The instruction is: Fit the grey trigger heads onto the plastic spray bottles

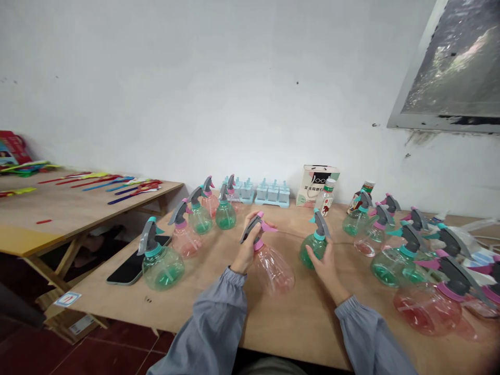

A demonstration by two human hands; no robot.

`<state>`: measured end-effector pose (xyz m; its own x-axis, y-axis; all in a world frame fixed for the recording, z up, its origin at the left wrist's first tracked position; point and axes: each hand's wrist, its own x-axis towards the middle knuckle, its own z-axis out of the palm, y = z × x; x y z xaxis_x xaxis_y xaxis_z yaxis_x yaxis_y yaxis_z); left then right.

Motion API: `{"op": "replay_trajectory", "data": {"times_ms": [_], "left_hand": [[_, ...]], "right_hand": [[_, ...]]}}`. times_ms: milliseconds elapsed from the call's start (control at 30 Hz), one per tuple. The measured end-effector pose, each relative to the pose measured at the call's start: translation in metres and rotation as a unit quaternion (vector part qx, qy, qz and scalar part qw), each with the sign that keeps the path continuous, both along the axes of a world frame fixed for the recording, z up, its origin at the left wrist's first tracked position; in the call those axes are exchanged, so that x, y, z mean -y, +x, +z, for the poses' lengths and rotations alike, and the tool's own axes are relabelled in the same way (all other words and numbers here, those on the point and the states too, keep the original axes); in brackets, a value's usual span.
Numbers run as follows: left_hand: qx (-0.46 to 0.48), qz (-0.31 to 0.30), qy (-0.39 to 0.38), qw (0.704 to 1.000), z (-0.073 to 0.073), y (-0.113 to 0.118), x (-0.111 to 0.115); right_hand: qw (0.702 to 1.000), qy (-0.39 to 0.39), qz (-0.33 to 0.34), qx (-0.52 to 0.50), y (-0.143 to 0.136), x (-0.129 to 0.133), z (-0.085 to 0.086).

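Observation:
My left hand (247,244) is wrapped round the neck of a pink spray bottle (274,271), whose grey head has a magenta trigger and collar. The bottle leans, with its base toward the lower right. On the right, my right hand (325,260) grips the side of a green spray bottle (310,247) with a grey and turquoise head. Nearest to my left hand stand more spray bottles, among them a green one (162,268) and a pink one (186,239). Whether the held bottles touch the table (219,255) I cannot tell.
Several green and pink spray bottles (427,307) crowd the table's right side. A dark phone (127,268) lies at the left. Along the wall are light-blue popsicle moulds (272,194), a paper bag (308,182) and two drink bottles (327,197). Another table (78,208) holds colourful flat strips.

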<state>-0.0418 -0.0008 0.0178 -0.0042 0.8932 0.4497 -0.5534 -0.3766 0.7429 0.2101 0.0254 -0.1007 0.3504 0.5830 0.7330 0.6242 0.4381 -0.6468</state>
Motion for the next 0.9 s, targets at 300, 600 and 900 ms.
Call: {"op": "replay_trajectory", "data": {"times_ms": [300,600,900], "left_hand": [[0.006,0.01,0.016,1.0,0.0,-0.001,-0.001],[-0.059,0.102,0.039,0.992,0.007,-0.011,0.003],[-0.267,0.365,0.085,0.888,0.003,-0.08,-0.025]], "right_hand": [[1.0,-0.004,0.013,-0.007,0.002,-0.001,-0.002],[0.998,-0.035,0.037,-0.022,-0.001,0.011,0.008],[0.998,-0.034,0.049,-0.024,-0.004,0.016,0.013]]}}
